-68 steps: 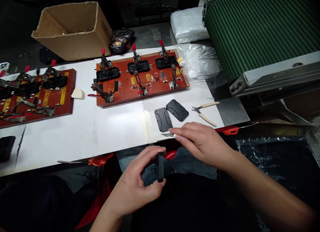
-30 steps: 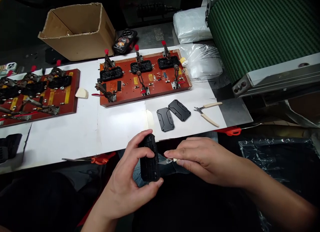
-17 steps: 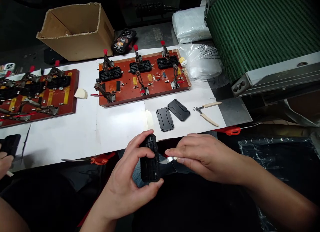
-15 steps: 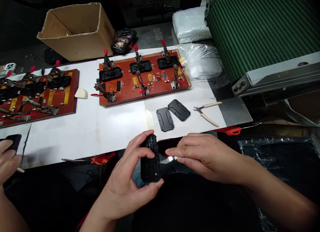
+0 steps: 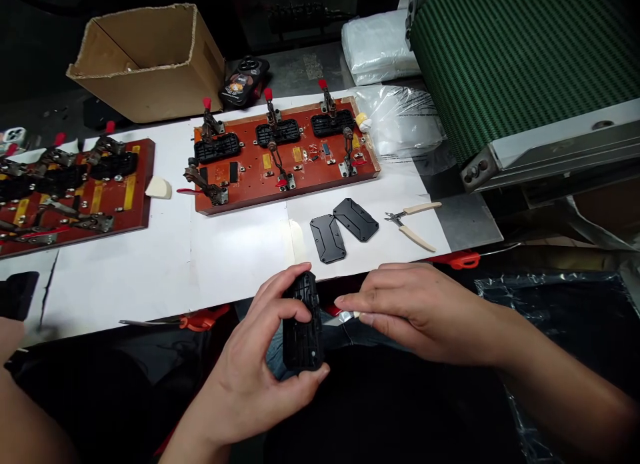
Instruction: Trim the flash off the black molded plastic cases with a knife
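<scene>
clear plastic bag (image 5: 400, 127): print illegible | ribbed black rectangular plastic part (image 5: 303, 341): pale dot low | left hand (image 5: 255, 361): fingers pinching it | right hand (image 5: 417, 311): fingers pinching silver-bladed knife (image 5: 345, 317)

Left forearm (image 5: 200, 424): bare; enters at the bottom edge, left of centre, slanting up and right. Left grip (image 5: 250, 357): lower centre of frame; forefinger (image 5: 285, 309) bent rightward, another finger stretched above it, left thumb (image 5: 297, 392) extended right below; C-shaped, holding. Right forearm (image 5: 555, 371): bare; enters at the lower right edge, slanting up and left. Right grip (image 5: 405, 311): right of centre; right forefinger (image 5: 365, 302) pointing left, right thumb (image 5: 387, 324) beneath; pinching. Grips: apart, fingertips facing one another.
</scene>
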### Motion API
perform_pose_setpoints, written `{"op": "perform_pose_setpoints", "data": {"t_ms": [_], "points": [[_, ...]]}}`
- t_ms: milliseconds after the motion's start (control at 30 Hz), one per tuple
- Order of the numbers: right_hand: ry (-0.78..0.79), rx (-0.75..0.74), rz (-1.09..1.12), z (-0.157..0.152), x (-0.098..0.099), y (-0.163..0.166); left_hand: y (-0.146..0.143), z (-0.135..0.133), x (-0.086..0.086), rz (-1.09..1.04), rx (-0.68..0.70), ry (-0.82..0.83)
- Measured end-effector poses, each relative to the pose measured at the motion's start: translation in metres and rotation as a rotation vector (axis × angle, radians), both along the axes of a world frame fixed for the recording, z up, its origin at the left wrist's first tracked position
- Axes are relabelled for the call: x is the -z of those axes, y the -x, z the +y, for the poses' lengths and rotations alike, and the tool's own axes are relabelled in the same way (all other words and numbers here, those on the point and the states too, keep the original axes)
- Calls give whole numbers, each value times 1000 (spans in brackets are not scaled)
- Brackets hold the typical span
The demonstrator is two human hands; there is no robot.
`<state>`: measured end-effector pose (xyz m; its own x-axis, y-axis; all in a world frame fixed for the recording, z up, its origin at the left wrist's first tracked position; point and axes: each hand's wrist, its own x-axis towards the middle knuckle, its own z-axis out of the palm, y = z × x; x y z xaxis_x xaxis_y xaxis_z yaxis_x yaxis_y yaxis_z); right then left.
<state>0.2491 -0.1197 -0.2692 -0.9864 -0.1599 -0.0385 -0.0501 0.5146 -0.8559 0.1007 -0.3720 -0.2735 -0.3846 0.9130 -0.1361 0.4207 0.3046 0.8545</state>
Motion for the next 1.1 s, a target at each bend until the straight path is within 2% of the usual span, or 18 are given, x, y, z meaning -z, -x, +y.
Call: {"op": "perform_pose_setpoints", "data": {"t_ms": [467, 700, 1100], "points": [[-90, -12, 0, 0, -2, 0, 1, 2, -5, 104, 42, -2], [-82, 0, 3, 1, 0, 3, 3, 2, -7, 121, 58, -1], [-115, 36, 23, 5, 4, 5, 0, -1, -7, 40, 80, 2]]}}
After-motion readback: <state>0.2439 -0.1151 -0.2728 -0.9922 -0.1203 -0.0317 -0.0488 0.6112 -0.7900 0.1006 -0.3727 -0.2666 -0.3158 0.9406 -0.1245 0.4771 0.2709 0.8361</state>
